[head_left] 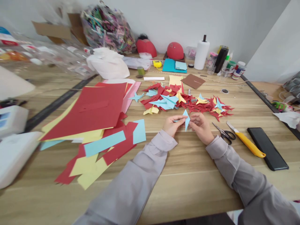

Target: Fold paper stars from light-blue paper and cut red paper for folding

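1. The left hand [172, 124] is pinching a small, pointed, light-blue folded-paper piece [187, 120] between thumb and forefinger, just right of the frame's centre.
2. The right hand [200, 126] is curling its fingers at the piece's right edge, the thumb reaching toward it; whether these fingertips are gripping, I cannot tell.
3. Just beyond the hands, a heap of red, blue and yellow folded-paper pieces [170, 101] is spreading across the centre and right of centre.
4. Right of the right hand, black-handled metal scissors [226, 135], a yellow-handled knife [249, 143] and a black rectangular phone [267, 148] are lying in a row.
5. Left of centre, large red paper sheets [100, 109] are overlapping yellow ones, and a light-blue paper strip [105, 143] is resting on red and yellow offcuts.
6. At upper right, small plastic jars [238, 72] are bearing labels too small to read.
7. Wood grain is showing between the grey cloth sleeves [140, 170] and down to the table's near edge, at the bottom.
8. Dark strips are crossing the pale wooden table [182, 187] at left and right; a white wall [159, 18] is rising behind.
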Demonstrator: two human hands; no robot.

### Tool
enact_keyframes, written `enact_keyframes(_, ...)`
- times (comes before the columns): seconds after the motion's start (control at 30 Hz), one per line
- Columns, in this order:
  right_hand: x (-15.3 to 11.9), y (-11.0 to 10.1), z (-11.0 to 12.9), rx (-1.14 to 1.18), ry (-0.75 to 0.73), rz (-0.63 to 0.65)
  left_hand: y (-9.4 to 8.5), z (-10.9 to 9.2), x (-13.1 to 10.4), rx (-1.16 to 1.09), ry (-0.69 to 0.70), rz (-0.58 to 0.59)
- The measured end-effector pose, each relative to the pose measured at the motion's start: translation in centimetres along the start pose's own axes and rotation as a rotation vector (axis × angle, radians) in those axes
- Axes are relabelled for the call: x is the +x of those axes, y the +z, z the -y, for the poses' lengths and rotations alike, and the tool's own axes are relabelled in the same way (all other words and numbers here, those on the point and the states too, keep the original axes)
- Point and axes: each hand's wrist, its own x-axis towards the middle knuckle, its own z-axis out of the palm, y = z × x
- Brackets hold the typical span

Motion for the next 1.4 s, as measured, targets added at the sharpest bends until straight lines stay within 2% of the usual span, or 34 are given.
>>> enact_keyframes(0.23, -0.03, 0.06, 0.05, -0.066, 0.004, 0.055, -0.17, 0.28, 0.02, 0.043, 0.019, -0.008)
enact_keyframes(0.53, 0.06, -0.06, -0.07, -0.061, 0.024, 0.019, -0.26, 0.55, -0.02, 0.113, 0.078, 0.006)
enact_keyframes(0.8, 0.11, -0.31, -0.21, -0.257, -0.179, -0.002, -0.14, 0.30, -0.18, 0.142, 0.115, 0.024)
enact_keyframes(1.13, 0.15, -0.45, -0.57, -0.186, -0.119, -0.014, -0.28, 0.53, -0.05, 0.106, 0.087, 0.010)
enact_keyframes(1.4, -0.34, -0.18, 0.02, -0.434, -0.308, -0.043, -0.52, 0.84, 0.16, 0.090, 0.089, -0.001)
